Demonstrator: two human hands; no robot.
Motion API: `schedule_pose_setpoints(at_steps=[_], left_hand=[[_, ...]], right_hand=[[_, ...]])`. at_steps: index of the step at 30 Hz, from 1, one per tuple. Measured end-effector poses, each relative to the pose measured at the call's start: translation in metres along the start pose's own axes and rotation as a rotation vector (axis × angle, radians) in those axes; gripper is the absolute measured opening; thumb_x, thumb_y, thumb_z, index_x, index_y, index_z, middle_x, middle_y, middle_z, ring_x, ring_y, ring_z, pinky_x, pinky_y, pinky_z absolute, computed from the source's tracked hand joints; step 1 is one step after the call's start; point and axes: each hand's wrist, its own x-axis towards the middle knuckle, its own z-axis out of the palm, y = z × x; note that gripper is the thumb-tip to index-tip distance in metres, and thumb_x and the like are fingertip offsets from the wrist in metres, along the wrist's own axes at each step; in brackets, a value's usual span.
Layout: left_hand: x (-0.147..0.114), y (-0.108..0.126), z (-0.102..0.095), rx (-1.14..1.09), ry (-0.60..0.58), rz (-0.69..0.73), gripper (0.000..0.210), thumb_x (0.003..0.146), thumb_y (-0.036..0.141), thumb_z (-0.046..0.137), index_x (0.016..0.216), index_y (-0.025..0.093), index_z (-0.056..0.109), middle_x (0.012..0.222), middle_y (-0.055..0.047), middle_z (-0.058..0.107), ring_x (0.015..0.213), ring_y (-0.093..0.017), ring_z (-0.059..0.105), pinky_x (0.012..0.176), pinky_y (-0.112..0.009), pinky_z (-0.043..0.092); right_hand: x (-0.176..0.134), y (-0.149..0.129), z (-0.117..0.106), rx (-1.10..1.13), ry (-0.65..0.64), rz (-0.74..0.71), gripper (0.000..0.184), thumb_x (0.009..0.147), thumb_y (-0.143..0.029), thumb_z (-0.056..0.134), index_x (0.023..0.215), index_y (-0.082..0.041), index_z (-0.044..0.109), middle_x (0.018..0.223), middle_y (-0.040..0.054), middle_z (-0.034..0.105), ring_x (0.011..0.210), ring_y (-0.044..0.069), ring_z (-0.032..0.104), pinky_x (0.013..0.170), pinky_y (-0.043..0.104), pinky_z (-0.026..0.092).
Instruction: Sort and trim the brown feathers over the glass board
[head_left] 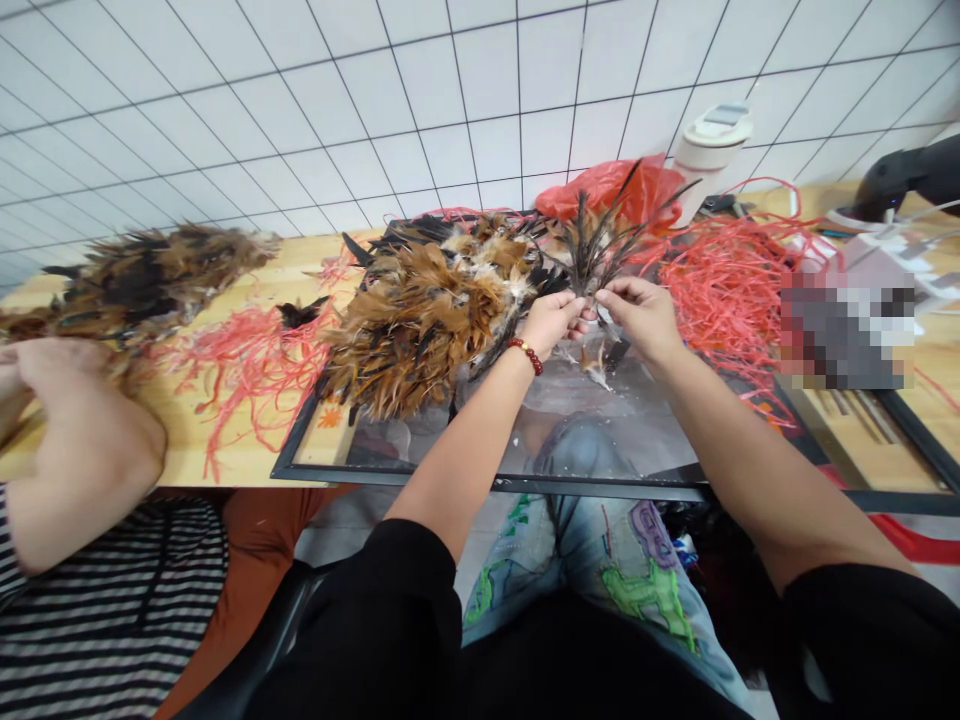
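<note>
A small bunch of dark, thin feathers [592,245] fans upward between my hands, above the framed glass panel [630,400]. My left hand [555,322] is closed, its fingertips pinching the low end of the bunch; a dark red bead bracelet circles the wrist. Thumb and forefinger of my right hand [641,312] are pinched together at the bunch's right side, touching its stems. To the left of my hands lies a big heap of brown and black feathers [427,320]. A few loose feathers [595,364] rest on the panel just below my fingers.
Pink-red strings [727,290] are tangled at right, and more strings [255,360] lie at left. Behind stand a red plastic bag [615,195] and a white cup [709,150] by the tiled wall. A co-worker's arm [82,430] is at left, near another feather pile [157,275].
</note>
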Motion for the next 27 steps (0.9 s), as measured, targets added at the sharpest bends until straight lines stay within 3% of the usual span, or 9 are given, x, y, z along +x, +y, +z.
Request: schedule_pose_setpoints(at_steps=[8,13,17,19,24,27], left_hand=[[0.001,-0.004,-0.003,0.014,-0.131,-0.001,0.014,0.092,0.016,0.062,0.078,0.011,0.063,0.071,0.001,0.066,0.052,-0.004,0.058,0.055,-0.019,0.044],[0.003,-0.005,-0.004,-0.123,-0.076,0.010,0.013,0.088,0.020,0.069,0.078,0.013,0.066,0.079,-0.002,0.069,0.064,-0.005,0.062,0.065,-0.019,0.046],[0.006,-0.005,-0.006,-0.212,-0.041,0.017,0.011,0.088,0.021,0.070,0.079,0.013,0.069,0.075,0.000,0.068,0.065,-0.005,0.059,0.073,-0.020,0.048],[0.006,-0.006,-0.007,-0.194,-0.066,0.004,0.011,0.087,0.022,0.070,0.081,0.013,0.070,0.075,-0.001,0.069,0.066,-0.005,0.058,0.076,-0.022,0.049],[0.004,-0.008,-0.003,-0.139,-0.104,0.038,0.011,0.088,0.024,0.069,0.083,0.014,0.071,0.087,-0.005,0.075,0.076,-0.008,0.064,0.078,-0.023,0.050],[0.006,-0.007,0.000,-0.120,0.009,0.107,0.012,0.090,0.021,0.065,0.081,0.014,0.069,0.084,-0.003,0.074,0.071,-0.006,0.063,0.071,-0.018,0.049]], right_hand=[[-0.003,-0.005,0.001,-0.024,-0.003,0.025,0.020,0.070,-0.036,0.078,0.072,-0.019,0.067,0.063,-0.0021,0.059,0.059,0.011,0.051,0.058,0.026,0.043],[-0.003,-0.003,-0.001,-0.062,-0.023,0.058,0.026,0.072,-0.040,0.077,0.088,-0.021,0.068,0.075,0.0008,0.065,0.065,0.013,0.056,0.060,0.026,0.045],[-0.004,0.000,-0.005,-0.265,-0.087,-0.048,0.059,0.064,-0.039,0.084,0.117,-0.023,0.065,0.103,0.0045,0.066,0.070,0.013,0.057,0.061,0.026,0.044],[-0.006,0.000,-0.005,-0.385,-0.104,-0.111,0.066,0.065,-0.039,0.083,0.125,-0.022,0.063,0.109,0.0068,0.066,0.075,0.015,0.058,0.065,0.028,0.046],[-0.008,0.001,-0.004,-0.554,-0.052,-0.185,0.062,0.076,-0.039,0.074,0.132,-0.020,0.059,0.107,0.0092,0.068,0.086,0.022,0.061,0.077,0.035,0.051],[-0.001,0.000,-0.014,-0.614,-0.020,-0.247,0.054,0.078,-0.038,0.072,0.127,-0.019,0.063,0.104,0.0097,0.069,0.088,0.024,0.063,0.082,0.038,0.051]])
